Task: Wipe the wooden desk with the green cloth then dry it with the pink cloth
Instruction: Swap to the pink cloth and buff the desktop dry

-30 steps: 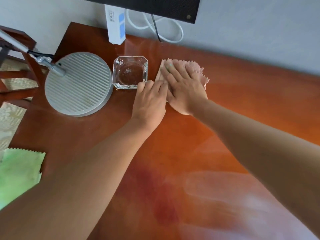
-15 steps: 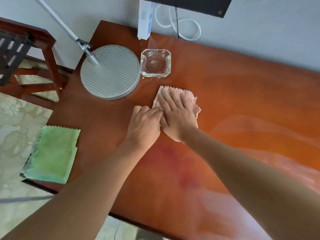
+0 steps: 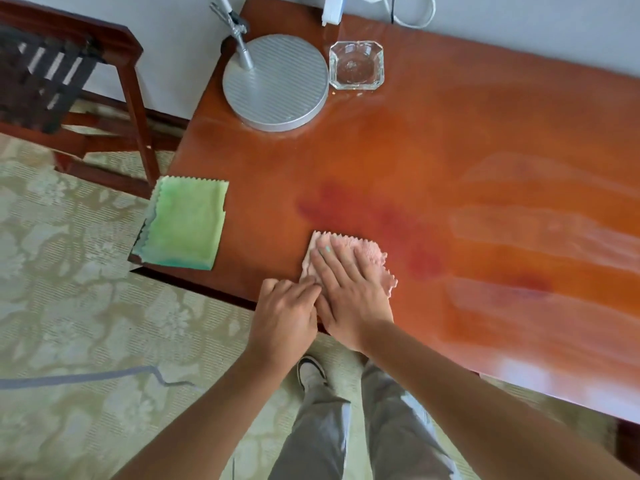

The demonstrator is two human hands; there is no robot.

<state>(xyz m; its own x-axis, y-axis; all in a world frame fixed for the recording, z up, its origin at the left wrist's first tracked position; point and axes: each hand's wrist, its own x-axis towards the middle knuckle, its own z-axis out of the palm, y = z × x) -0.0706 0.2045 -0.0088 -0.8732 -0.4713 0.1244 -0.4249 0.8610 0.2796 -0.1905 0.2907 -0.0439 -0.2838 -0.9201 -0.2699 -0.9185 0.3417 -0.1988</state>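
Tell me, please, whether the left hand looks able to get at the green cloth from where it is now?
Probably yes. The left hand rests at the pink cloth near the desk's front edge, and the green cloth lies flat at the desk's left corner, with only bare wooden desk between them.

Both forearms are left bare, with no sleeves seen. A pale turquoise nail (image 3: 327,250) is shown on one of the right hand's (image 3: 349,299) fingers. Loose grey trousers (image 3: 363,427) are worn, with a white, dark-trimmed shoe (image 3: 310,373) just above them.
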